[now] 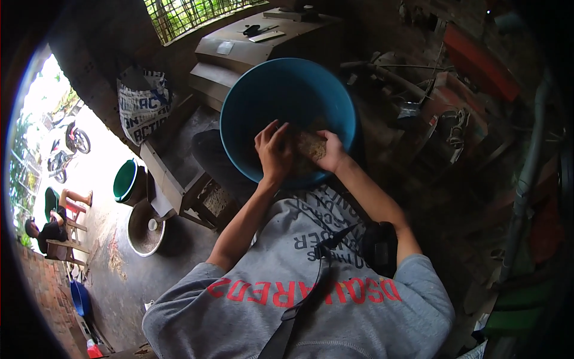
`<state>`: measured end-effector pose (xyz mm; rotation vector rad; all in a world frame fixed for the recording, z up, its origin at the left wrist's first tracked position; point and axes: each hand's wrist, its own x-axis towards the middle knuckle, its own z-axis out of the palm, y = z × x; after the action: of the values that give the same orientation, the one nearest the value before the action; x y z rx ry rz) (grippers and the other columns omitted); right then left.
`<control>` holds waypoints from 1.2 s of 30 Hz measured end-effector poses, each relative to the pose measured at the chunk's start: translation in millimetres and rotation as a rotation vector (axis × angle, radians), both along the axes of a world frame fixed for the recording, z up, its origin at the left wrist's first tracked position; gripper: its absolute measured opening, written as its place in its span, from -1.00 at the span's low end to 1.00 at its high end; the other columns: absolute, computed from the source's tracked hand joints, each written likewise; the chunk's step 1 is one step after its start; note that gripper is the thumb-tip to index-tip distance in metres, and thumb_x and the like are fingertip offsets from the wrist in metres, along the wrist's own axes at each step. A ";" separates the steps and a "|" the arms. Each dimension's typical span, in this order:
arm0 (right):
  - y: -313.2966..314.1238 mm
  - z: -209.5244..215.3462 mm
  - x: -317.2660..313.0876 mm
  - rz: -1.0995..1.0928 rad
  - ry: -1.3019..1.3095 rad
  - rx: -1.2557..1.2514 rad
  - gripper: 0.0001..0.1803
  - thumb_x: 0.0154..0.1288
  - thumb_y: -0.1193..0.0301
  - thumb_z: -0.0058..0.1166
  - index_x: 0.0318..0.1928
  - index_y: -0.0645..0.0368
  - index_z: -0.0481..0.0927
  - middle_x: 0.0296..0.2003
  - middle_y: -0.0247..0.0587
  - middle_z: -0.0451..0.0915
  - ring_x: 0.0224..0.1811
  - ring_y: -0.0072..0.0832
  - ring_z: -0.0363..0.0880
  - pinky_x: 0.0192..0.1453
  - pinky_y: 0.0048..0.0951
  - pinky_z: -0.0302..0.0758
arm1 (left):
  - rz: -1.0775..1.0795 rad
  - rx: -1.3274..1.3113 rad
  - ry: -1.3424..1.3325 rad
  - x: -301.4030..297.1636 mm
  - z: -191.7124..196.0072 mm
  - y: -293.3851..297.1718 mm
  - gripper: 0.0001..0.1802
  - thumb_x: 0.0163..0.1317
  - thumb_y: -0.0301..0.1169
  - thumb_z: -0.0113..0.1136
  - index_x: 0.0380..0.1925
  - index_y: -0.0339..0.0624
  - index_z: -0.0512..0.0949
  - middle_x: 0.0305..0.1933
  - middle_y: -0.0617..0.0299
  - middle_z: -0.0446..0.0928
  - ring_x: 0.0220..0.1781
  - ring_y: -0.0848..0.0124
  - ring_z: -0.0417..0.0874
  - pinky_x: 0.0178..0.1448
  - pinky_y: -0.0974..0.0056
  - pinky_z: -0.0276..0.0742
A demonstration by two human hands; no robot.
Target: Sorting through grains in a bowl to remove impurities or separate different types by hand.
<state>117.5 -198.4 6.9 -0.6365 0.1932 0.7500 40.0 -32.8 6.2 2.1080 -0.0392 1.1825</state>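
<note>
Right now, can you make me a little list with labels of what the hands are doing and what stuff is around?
Left hand: inside the blue basin, fingers curled over the grain.
Right hand: inside the basin, cupping a clump of tan grain.
Basin: big, round, tilted toward the person, mostly bare inside.
Nearby left: green bucket, round metal pan, printed sack.
Far left: a person sitting on a chair, parked motorbikes.

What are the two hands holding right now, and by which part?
Both the left hand and right hand are inside the blue basin, pressed around a clump of pale brownish grainy material from either side. The basin itself is not gripped.
</note>
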 end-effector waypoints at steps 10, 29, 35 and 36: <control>-3.9 -6.4 8.0 0.002 -0.028 0.044 -0.43 0.56 0.16 -0.38 0.26 0.28 0.51 0.21 0.06 0.62 0.27 -0.05 0.58 0.44 0.06 0.46 | -0.301 0.272 0.091 -18.6 20.9 -16.3 -0.69 0.12 -0.31 0.45 -0.09 0.08 0.77 0.11 0.22 0.66 0.25 0.10 0.53 0.39 -0.05 0.30; -3.2 -8.5 6.4 0.096 -0.050 0.062 -0.47 0.55 0.14 -0.33 0.16 0.26 0.56 0.14 0.03 0.66 0.21 -0.07 0.62 0.42 0.03 0.49 | -0.367 0.172 0.116 -6.4 5.0 -14.8 -0.72 0.16 -0.45 0.45 -0.08 -0.06 0.78 -0.07 0.10 0.73 -0.03 0.13 0.74 0.06 0.14 0.68; -0.6 -3.0 2.2 0.091 -0.059 -0.028 -0.49 0.54 0.12 -0.28 0.13 0.20 0.60 0.08 -0.02 0.67 0.16 -0.12 0.63 0.40 0.02 0.50 | -0.388 0.230 0.144 -2.4 2.1 -14.2 -0.75 0.19 -0.43 0.43 -0.11 -0.05 0.80 -0.06 0.10 0.73 -0.05 0.12 0.74 0.05 0.15 0.69; 0.5 -0.9 0.9 0.093 -0.058 -0.027 -0.49 0.54 0.12 -0.28 0.13 0.20 0.60 0.08 -0.02 0.67 0.16 -0.12 0.63 0.40 0.02 0.50 | -0.387 0.231 0.145 -1.9 0.6 -12.6 -0.75 0.19 -0.43 0.43 -0.11 -0.05 0.80 -0.06 0.10 0.73 -0.05 0.12 0.74 0.05 0.15 0.69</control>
<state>118.3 -197.9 6.0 -0.6960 0.1211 0.8180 38.1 -45.3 6.8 2.2466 -0.5149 0.8243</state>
